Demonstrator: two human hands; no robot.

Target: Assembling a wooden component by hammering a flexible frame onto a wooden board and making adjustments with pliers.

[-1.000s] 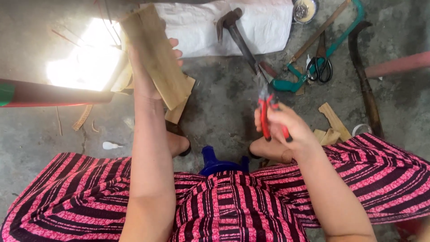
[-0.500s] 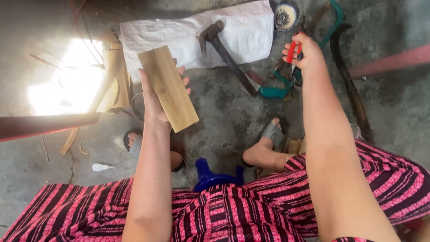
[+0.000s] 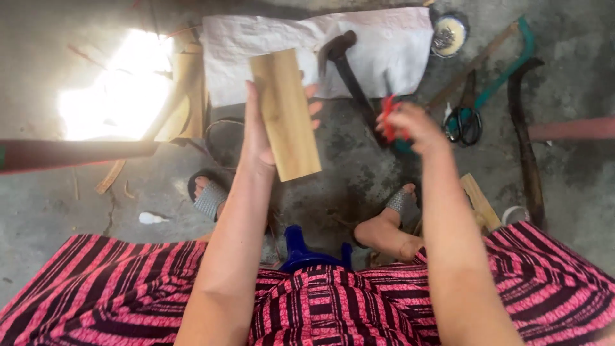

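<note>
pulled back, right hand [image 3: 410, 128] grips red-handled tool [image 3: 391, 112]; left hand [image 3: 266, 131] clasps wooden block [image 3: 285, 115].

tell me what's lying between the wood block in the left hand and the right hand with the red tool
In the head view, a dark hammer lies on the white sheet, between the wood block in the left hand and the right hand.

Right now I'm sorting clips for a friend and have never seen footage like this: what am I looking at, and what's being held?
The one view comes from a camera worn on a person's head, looking down over their striped lap at a concrete floor. The left hand holds up a flat wooden block. The right hand grips a red-handled tool, blurred, so its kind is unclear. On the floor lie a white sack, a hammer, scissors and a green-framed saw.
</note>
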